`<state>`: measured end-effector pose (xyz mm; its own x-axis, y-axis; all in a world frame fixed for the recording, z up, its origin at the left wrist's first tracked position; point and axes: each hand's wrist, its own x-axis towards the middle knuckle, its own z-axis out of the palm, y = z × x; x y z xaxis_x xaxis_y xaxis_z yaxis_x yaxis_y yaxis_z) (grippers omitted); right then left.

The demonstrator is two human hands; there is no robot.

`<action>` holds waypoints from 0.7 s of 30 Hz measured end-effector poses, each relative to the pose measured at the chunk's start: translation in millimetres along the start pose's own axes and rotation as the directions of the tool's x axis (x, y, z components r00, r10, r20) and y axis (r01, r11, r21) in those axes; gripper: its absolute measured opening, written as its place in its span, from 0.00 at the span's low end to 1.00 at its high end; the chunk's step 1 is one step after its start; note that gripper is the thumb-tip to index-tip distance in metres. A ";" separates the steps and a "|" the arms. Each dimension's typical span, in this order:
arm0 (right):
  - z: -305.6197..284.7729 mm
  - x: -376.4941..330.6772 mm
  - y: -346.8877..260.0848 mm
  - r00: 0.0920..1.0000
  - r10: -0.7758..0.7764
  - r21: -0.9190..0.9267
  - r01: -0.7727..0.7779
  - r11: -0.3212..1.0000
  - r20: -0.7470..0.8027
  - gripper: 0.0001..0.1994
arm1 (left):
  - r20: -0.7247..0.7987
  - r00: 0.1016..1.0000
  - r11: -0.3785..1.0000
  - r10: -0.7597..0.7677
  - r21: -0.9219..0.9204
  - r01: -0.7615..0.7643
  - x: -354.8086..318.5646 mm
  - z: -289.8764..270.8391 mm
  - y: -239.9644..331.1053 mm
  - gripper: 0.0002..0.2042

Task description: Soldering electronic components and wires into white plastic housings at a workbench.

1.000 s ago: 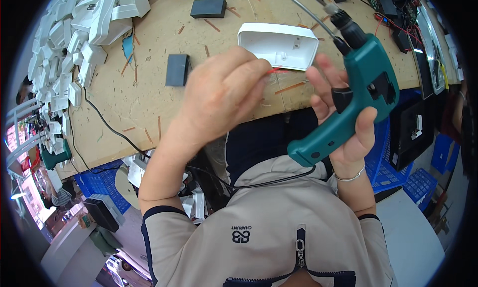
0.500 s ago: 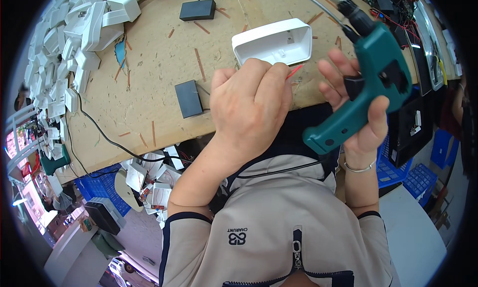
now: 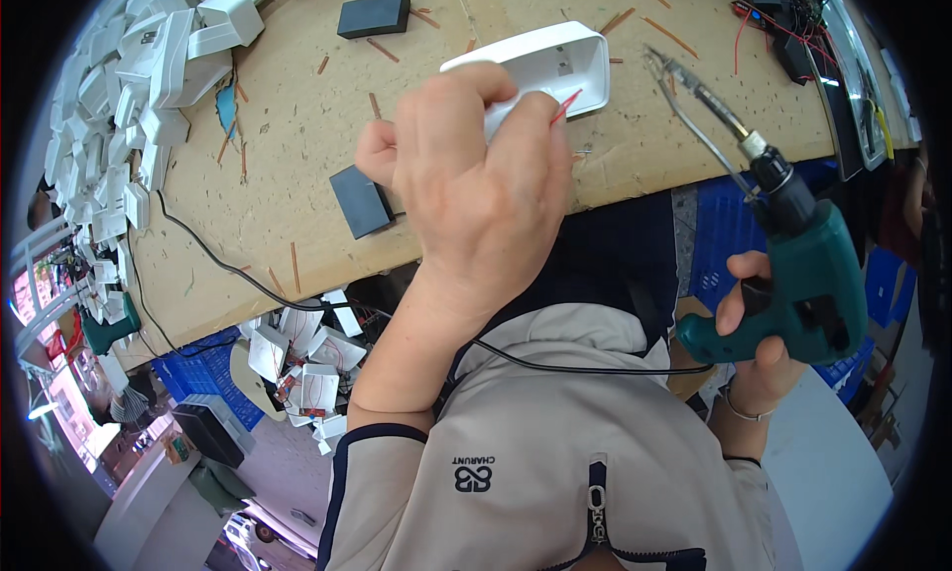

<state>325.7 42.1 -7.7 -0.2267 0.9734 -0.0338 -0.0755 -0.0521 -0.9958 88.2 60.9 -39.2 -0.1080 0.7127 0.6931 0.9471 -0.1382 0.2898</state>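
Nearest, the right hand (image 3: 759, 358) is clenched round the grip of a green electric screwdriver (image 3: 793, 274), held off the near edge of the counter (image 3: 297, 145) over blue crates (image 3: 714, 244), its long bit slanting up to the counter edge. The left hand (image 3: 476, 189) reaches over that edge, its fingers (image 3: 535, 125) grasping the near end of a white plastic housing (image 3: 555, 60) that lies open side up on the worn tan surface. A flat black block (image 3: 359, 201) lies just left of the hand, another (image 3: 373, 16) farther back. White housings (image 3: 139, 95) are heaped along the far left edge.
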 end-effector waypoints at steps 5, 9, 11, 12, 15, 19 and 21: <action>12.3 -7.2 -0.4 0.994 0.080 -0.083 -0.086 0.993 -0.074 0.40 | 0.108 0.993 0.998 -0.047 0.057 0.041 12.4 -0.7 -0.3 0.04; 19.3 -8.1 -0.2 0.986 0.126 -0.103 -0.137 0.985 -0.107 0.39 | 0.139 0.990 0.998 -0.031 0.060 0.023 17.1 -0.3 -0.3 0.03; 20.8 -8.4 -0.7 0.985 0.133 -0.088 -0.143 0.986 -0.109 0.39 | 0.153 0.988 0.999 -0.017 0.039 0.012 20.2 -1.9 -2.8 0.04; 21.4 -8.6 -1.1 0.984 0.140 -0.072 -0.148 0.986 -0.108 0.38 | 0.166 0.986 1.000 -0.005 0.020 0.001 21.1 -2.7 -4.5 0.04; 22.0 -9.8 -1.9 0.983 0.128 -0.072 -0.139 0.988 -0.132 0.38 | 0.190 0.981 0.998 0.030 -0.058 -0.019 18.9 0.2 -9.1 0.04; 22.9 -11.3 -2.4 0.978 0.140 -0.081 -0.154 0.985 -0.157 0.37 | 0.161 0.984 0.992 0.073 -0.117 -0.055 15.9 4.3 -8.2 0.05; 22.1 -11.7 -1.6 0.979 0.149 -0.095 -0.163 0.982 -0.138 0.37 | 0.125 0.990 0.996 0.064 -0.068 -0.055 16.0 6.5 -10.5 0.04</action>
<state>307.1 25.9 -3.8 -0.0989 0.9762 -0.1931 0.0551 -0.1884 -0.9806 78.5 78.3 -35.4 -0.0091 0.7827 0.6223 0.9290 -0.2237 0.2949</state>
